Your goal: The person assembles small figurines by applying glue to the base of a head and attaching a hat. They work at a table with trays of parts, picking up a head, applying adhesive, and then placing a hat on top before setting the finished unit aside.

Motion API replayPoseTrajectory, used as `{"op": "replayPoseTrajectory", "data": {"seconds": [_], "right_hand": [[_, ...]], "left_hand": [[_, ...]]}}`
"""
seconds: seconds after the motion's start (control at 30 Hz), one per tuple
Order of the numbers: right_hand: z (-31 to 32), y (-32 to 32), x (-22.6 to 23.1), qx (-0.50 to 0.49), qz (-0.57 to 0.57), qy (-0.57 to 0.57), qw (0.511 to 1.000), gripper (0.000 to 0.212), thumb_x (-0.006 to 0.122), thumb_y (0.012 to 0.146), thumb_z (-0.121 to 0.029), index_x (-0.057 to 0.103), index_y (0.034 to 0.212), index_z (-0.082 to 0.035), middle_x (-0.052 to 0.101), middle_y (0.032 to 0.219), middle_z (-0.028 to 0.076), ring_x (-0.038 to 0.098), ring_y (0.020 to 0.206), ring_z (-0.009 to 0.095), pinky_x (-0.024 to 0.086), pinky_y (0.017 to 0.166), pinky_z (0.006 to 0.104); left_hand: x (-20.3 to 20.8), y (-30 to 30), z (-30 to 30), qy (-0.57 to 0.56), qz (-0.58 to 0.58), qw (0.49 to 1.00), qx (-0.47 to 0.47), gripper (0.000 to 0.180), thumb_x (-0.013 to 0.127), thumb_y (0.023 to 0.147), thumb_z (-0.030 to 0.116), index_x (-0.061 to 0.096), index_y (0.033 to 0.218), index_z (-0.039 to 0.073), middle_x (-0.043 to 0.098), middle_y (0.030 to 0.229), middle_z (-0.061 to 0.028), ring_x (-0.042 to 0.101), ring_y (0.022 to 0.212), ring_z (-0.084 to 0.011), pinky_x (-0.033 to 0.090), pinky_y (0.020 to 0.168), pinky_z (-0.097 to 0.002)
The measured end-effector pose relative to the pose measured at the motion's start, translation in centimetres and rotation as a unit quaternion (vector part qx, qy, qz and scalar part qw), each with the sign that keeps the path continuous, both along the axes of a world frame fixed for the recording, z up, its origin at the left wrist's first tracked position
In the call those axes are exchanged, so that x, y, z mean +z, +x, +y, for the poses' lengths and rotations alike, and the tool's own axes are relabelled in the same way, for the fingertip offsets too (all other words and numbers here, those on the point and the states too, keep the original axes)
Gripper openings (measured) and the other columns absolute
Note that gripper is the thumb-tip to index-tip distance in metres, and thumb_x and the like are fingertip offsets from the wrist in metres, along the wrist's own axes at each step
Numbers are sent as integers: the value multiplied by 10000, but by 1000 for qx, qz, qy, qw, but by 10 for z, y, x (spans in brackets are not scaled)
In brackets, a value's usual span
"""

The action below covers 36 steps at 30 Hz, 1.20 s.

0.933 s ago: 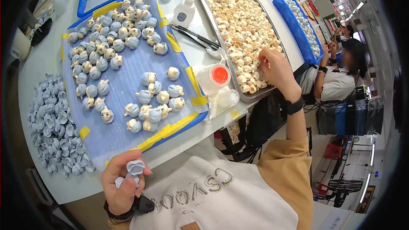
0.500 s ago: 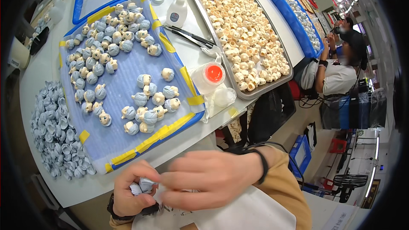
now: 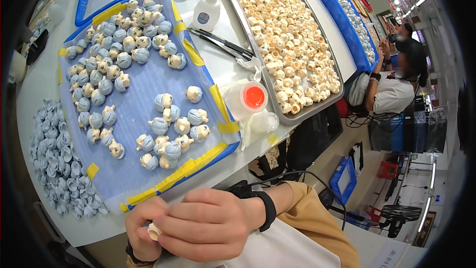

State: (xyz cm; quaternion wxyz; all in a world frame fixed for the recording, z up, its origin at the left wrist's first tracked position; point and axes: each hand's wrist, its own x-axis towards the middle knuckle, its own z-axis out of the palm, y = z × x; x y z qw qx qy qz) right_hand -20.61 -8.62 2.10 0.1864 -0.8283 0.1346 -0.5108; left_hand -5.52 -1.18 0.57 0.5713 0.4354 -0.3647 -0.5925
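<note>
Close in front of me, my left hand (image 3: 141,226) and my right hand (image 3: 210,223) are pressed together around a small doll head (image 3: 154,231). Only its cream, hollow rim peeks out between the fingers; the rest is hidden. Both hands are closed on it. Just beyond them is a blue tray lined with translucent sheet (image 3: 144,183), its edges held by yellow tape. Scattered over the sheet are doll heads with light-blue hair (image 3: 116,150), several of them clustered at the near right. Left of the tray lies a heap of loose blue hair pieces (image 3: 64,168).
A metal tray (image 3: 317,114) full of cream hollow head pieces stands at the right. Between the trays are a white squeeze bottle (image 3: 207,12), black tweezers (image 3: 223,42) and a clear cup with orange-red contents (image 3: 254,98). Another person (image 3: 396,89) sits farther right.
My right hand, blurred before, has closed against the left. The blue hair seen in my left fingers is now hidden, and a cream hollow rim shows instead. The view has shifted slightly.
</note>
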Motion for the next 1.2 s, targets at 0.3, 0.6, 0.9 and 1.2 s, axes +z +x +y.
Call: {"op": "replayPoseTrajectory", "data": {"seconds": [0.3, 0.6, 0.9, 1.2], "right_hand": [[-15, 3, 1, -82, -101, 28, 991, 137, 544, 804, -47, 628, 895, 12, 615, 824, 89, 578, 665, 176, 433, 539, 253], [-28, -21, -2, -32, -63, 101, 992, 160, 533, 824, -46, 647, 907, 29, 610, 885, 111, 591, 708, 202, 471, 591, 278], [-116, -143, 38, -136, 120, 274, 944, 265, 576, 658, 80, 631, 915, 50, 657, 825, 138, 641, 799, 245, 492, 660, 301], [-163, -138, 25, 71, 268, 345, 897, 251, 604, 717, 29, 640, 966, 36, 636, 896, 163, 619, 815, 281, 482, 726, 332]], "left_hand": [[20, 12, -29, 49, -68, 982, -168, 501, 480, 879, 507, 573, 785, 24, 553, 801, -92, 524, 698, -196, 386, 616, -305], [29, 4, -59, 22, -131, 965, -225, 444, 450, 917, 409, 595, 846, -5, 563, 744, -127, 528, 619, -234, 395, 553, -313], [28, 1, -72, -3, -111, 972, -205, 377, 563, 873, 350, 596, 879, -25, 575, 730, -110, 520, 600, -189, 397, 540, -304], [27, 1, -65, 12, -130, 970, -205, 352, 571, 870, 318, 589, 896, -33, 574, 741, -113, 521, 608, -199, 403, 560, -312]]}}
